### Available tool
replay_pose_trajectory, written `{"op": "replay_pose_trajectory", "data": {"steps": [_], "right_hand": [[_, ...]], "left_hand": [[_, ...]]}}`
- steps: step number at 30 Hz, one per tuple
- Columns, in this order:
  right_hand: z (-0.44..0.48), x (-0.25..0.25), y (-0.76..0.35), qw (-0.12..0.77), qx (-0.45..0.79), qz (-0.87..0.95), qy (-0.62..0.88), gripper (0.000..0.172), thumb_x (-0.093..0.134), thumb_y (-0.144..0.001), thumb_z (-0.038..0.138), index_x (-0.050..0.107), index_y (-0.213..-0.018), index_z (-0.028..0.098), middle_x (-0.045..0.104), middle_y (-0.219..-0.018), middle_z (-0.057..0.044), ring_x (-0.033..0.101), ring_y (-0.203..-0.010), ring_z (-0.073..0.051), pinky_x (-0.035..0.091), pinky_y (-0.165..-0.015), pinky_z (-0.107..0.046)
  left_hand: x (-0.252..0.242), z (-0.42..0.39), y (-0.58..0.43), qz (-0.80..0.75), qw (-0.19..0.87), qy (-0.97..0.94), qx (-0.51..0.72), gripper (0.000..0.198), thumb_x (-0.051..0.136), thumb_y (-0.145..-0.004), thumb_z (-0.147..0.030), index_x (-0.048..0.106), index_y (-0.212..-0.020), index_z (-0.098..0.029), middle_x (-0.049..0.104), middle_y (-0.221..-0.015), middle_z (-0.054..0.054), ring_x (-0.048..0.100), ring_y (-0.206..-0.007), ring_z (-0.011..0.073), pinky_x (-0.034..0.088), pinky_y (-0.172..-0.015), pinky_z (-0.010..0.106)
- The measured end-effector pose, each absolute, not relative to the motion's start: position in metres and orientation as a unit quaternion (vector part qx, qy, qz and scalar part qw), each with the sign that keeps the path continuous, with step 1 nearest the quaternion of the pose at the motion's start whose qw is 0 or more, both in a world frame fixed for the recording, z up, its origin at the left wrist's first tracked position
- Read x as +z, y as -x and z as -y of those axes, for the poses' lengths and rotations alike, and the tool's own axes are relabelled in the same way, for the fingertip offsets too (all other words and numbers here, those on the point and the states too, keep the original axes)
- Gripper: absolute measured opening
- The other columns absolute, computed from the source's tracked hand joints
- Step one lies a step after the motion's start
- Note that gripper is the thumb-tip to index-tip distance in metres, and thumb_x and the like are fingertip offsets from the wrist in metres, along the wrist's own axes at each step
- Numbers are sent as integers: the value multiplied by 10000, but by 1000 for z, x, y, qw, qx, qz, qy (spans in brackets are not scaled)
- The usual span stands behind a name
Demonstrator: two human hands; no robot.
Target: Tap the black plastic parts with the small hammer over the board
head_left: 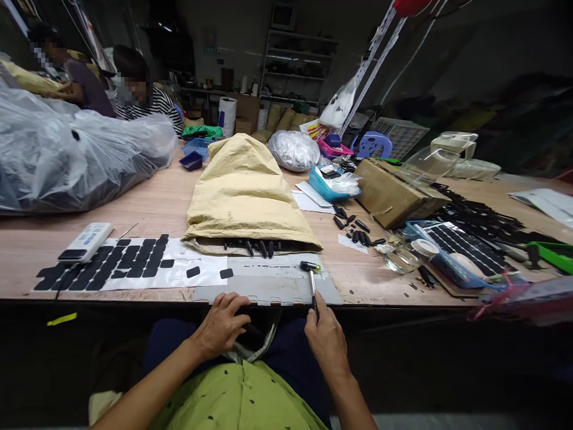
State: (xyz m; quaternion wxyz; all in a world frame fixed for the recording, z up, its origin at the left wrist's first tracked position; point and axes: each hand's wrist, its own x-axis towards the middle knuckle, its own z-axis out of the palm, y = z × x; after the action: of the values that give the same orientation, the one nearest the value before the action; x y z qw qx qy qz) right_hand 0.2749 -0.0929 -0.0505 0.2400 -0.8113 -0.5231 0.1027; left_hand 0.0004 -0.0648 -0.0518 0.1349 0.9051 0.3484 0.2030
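One hammer point(312, 285), gripped by the handle in the closed fingers of the right hand point(329, 337), head over a grey sheet point(268, 280) at the front edge of the desk point(152, 197); left hand point(224, 325) at the same edge, fingers bent, contents impossible to tell. One yellow sack point(246, 191) behind the grey sheet, mouth towards the front edge, black pieces point(263, 248) inside; black patches point(145, 260) towards the front left corner.

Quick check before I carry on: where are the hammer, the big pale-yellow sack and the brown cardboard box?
Hammer point(313, 286): head view, on its metal shaft.
Pale-yellow sack point(248, 194): head view, middle of its upper side.
Brown cardboard box point(381, 194): head view, on its side wall.
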Motion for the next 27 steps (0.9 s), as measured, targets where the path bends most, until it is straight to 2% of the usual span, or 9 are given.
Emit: {"op": "replay_pose_trajectory", "data": {"steps": [2,4,7,9,11,15,18,23,27], "right_hand": [[93,-51,-275,244,100,523,810,547,384,-903,304,540,-1410,171,672,-1160,-138,667,-881,-264,488,-692,-336],[93,-52,-275,249,99,525,808,544,389,-901,303,546,-1405,177,675,-1146,-134,666,-879,-262,485,-696,-334],[93,-51,-275,245,111,523,809,547,387,-903,305,535,-1414,181,668,-1155,-137,661,-898,-263,484,-705,-335],[93,-48,-274,233,124,516,815,550,380,-908,304,519,-1426,181,657,-1180,-136,656,-930,-263,483,-724,-332],[93,-44,-272,220,138,505,823,548,365,-919,299,502,-1437,186,643,-1215,-123,648,-970,-258,478,-753,-323],[94,-37,-268,207,158,492,831,543,347,-936,288,477,-1454,188,622,-1262,-99,631,-1021,-243,467,-788,-301],[93,-35,-268,210,161,492,830,539,356,-940,279,469,-1459,193,623,-1253,-95,628,-1031,-228,465,-790,-282],[93,-36,-268,205,165,490,831,539,362,-942,278,460,-1466,204,619,-1260,-95,638,-1006,-228,472,-785,-288],[93,-39,-270,217,162,493,827,544,365,-933,281,471,-1459,191,628,-1256,-111,642,-1031,-239,487,-823,-304]], "left_hand": [[-54,71,-2,-358,118,-902,209,273,682,-791,-155,674,-1043,-262,538,-1365,82,433,-1257,325,348,-1022,498],[-51,68,-7,-381,120,-886,236,278,680,-800,-200,666,-1072,-257,580,-1299,91,478,-1212,316,372,-1011,489],[-37,41,-20,-474,143,-817,295,187,610,-866,-295,669,-1023,-212,675,-1013,86,588,-970,258,452,-872,417],[-23,12,-32,-572,171,-736,319,183,580,-881,-340,673,-943,-195,683,-883,68,607,-854,229,467,-769,356],[-9,-21,-44,-660,212,-652,307,218,574,-876,-389,680,-864,-199,706,-877,56,629,-824,214,454,-711,316],[5,-71,-64,-741,263,-577,223,365,589,-820,-549,709,-769,-208,745,-887,83,659,-881,267,422,-667,316],[5,-83,-71,-759,262,-561,198,355,594,-810,-519,705,-669,-213,745,-838,90,662,-874,289,414,-679,336],[8,-69,-63,-756,276,-557,205,198,641,-759,-409,726,-813,-238,750,-883,52,653,-851,256,402,-652,303],[15,-49,-46,-700,272,-635,183,159,679,-708,-354,709,-797,-225,731,-816,27,630,-788,218,371,-622,273]]}}
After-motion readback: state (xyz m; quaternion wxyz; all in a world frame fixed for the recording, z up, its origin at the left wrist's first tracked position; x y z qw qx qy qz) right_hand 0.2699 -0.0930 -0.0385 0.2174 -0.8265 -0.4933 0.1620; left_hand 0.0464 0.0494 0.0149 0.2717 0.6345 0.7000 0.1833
